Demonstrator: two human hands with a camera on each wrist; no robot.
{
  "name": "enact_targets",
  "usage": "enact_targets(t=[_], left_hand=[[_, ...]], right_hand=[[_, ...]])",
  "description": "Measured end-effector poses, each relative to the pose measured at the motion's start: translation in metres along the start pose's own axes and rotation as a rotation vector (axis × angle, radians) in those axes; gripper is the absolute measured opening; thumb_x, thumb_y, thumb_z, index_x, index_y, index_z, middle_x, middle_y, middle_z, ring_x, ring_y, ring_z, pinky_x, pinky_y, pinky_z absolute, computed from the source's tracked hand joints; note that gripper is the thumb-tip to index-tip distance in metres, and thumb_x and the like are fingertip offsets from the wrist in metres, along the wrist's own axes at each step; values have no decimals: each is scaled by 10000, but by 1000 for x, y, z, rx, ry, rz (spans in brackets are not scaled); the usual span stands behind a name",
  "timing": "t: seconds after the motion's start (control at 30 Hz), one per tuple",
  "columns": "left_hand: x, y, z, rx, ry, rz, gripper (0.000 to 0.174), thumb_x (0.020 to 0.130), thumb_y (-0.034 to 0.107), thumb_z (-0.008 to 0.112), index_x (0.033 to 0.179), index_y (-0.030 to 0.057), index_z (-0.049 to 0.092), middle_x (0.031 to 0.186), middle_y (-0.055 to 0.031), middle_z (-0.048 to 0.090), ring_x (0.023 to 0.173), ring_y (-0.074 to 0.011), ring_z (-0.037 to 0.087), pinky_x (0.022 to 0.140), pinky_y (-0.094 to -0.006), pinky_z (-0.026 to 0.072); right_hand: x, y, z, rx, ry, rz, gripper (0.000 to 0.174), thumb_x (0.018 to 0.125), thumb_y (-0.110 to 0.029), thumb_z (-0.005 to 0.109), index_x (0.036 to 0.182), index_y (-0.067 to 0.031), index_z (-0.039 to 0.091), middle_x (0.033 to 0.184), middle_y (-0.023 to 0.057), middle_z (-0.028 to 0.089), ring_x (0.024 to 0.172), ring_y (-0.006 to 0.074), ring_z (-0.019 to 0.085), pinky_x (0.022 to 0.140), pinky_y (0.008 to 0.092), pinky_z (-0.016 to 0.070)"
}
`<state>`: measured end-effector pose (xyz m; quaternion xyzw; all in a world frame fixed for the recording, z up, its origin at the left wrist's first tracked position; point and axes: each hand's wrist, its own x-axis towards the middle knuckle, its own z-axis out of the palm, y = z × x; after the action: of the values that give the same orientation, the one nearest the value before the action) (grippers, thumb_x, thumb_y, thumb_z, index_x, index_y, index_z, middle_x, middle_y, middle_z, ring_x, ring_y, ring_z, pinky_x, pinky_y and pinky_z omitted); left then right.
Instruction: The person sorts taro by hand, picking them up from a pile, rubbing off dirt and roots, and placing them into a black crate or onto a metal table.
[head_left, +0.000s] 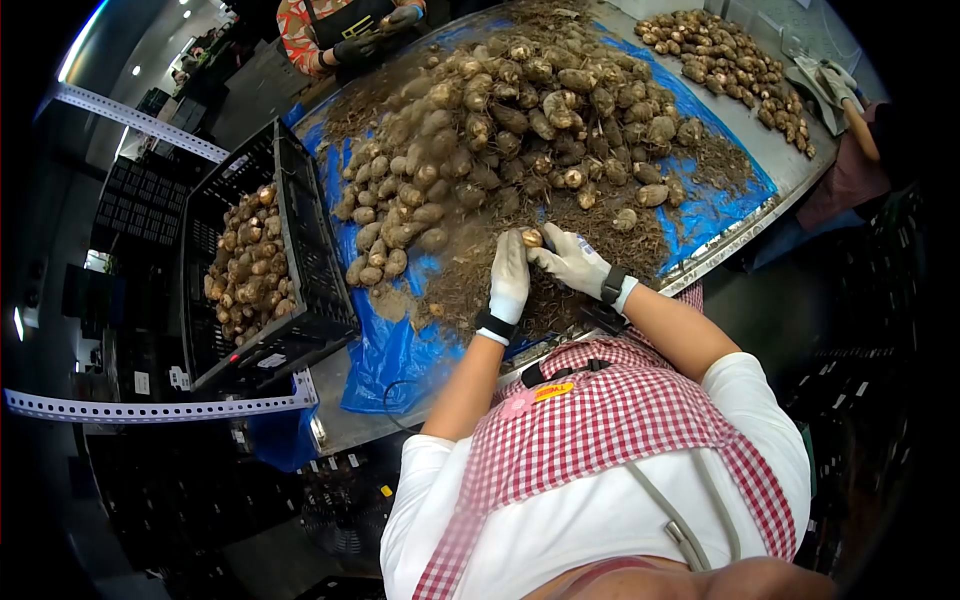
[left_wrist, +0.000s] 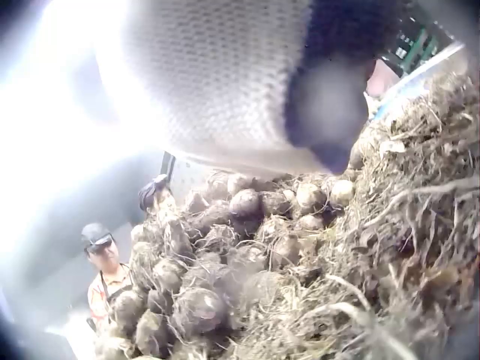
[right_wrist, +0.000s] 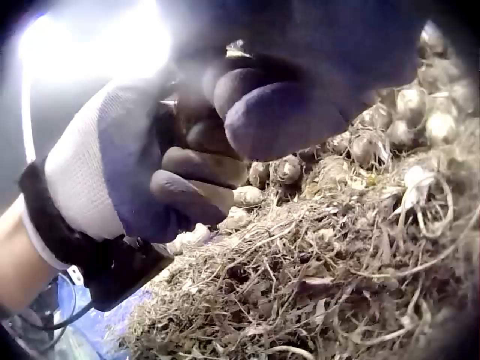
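Observation:
In the head view a taro corm point(head_left: 532, 238) shows its pale end between two gloved hands, low over the front of a heap of hairy brown taros point(head_left: 520, 110). My left hand point(head_left: 510, 268) holds it from the left, its fingers pointing up the table. From the other side my right hand point(head_left: 575, 262) grips it with bent fingers. The right wrist view has the left hand point(right_wrist: 127, 165) with curled fingers, facing the dark fingertips of the right hand point(right_wrist: 277, 112); these hide most of the corm. White knit glove point(left_wrist: 217, 82) fills the top of the left wrist view.
Loose roots and dry fibres point(right_wrist: 300, 292) cover the blue sheet point(head_left: 385, 350) beneath the hands. A black crate point(head_left: 300, 220) of taros stands at the left. More taros point(head_left: 725, 60) lie at the back right. Other people point(head_left: 350, 35) work across the table and at the right.

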<state>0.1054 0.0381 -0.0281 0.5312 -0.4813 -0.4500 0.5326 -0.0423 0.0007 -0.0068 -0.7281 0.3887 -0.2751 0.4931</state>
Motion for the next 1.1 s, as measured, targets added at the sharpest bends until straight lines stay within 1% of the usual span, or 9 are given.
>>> enact_targets(t=[0.03,0.07,0.23,0.43,0.57,0.67,0.77,0.97,1.1], left_hand=[[-2,-3,-1,122,2,188,550,1022,476,316,1062,-15,560,987,-88,583,965,-227,556,908,-342,420],[-9,15,-1,-217,-4,-423,649,905,679,407,1077,79,587,760,-22,590,531,-115,484,423,-248,333],[-4,-3,6,-822,-43,-590,659,907,688,372,1136,110,591,512,38,402,348,-98,250,342,-247,181],[0,-13,-8,-1037,-270,-589,672,911,697,333,1313,187,501,424,31,209,311,-118,199,327,-269,168],[-5,-29,7,-293,-149,-274,696,973,624,263,1343,65,449,834,-52,588,698,-119,554,650,-257,472],[-4,-21,-4,-180,-195,-144,705,979,610,271,1339,28,441,1059,-74,556,921,-130,538,850,-252,429],[-8,-3,-4,-562,-236,-315,701,931,658,364,1394,137,429,624,34,510,454,-49,364,401,-199,270],[-6,-17,-20,-1505,-534,-602,662,952,625,316,1361,129,474,454,2,254,341,-121,242,333,-264,222],[-1,-37,-17,-1111,-586,-745,688,929,670,325,1281,110,514,488,4,337,368,-125,301,352,-253,228]], right_hand=[[1,-3,-3,-48,-13,-4,379,909,-346,588,949,23,511,725,108,565,672,171,541,596,323,430],[-2,-19,-11,-141,-56,-5,345,934,-321,562,932,23,532,721,105,556,667,154,536,592,325,426],[-12,-9,-3,-87,-220,42,274,967,-229,511,971,38,568,781,130,604,679,175,576,625,340,485],[-7,10,-29,-110,-62,-63,350,943,-290,562,1068,34,518,784,168,607,767,309,606,678,395,479],[-3,-4,-22,-150,-207,79,409,886,-341,652,990,46,567,750,103,592,691,167,550,603,315,444],[-4,-10,-19,91,-205,91,394,902,-322,638,924,68,583,723,76,587,673,120,521,580,294,428],[-10,-7,-5,122,-235,120,339,931,-277,591,882,57,570,681,81,560,642,139,502,574,304,422],[8,51,-27,-276,-22,-201,376,912,-323,615,941,35,503,919,202,593,872,222,591,689,396,447],[0,-4,-23,-117,-306,119,686,829,-486,668,1167,82,484,1037,238,597,949,292,581,796,392,466]])
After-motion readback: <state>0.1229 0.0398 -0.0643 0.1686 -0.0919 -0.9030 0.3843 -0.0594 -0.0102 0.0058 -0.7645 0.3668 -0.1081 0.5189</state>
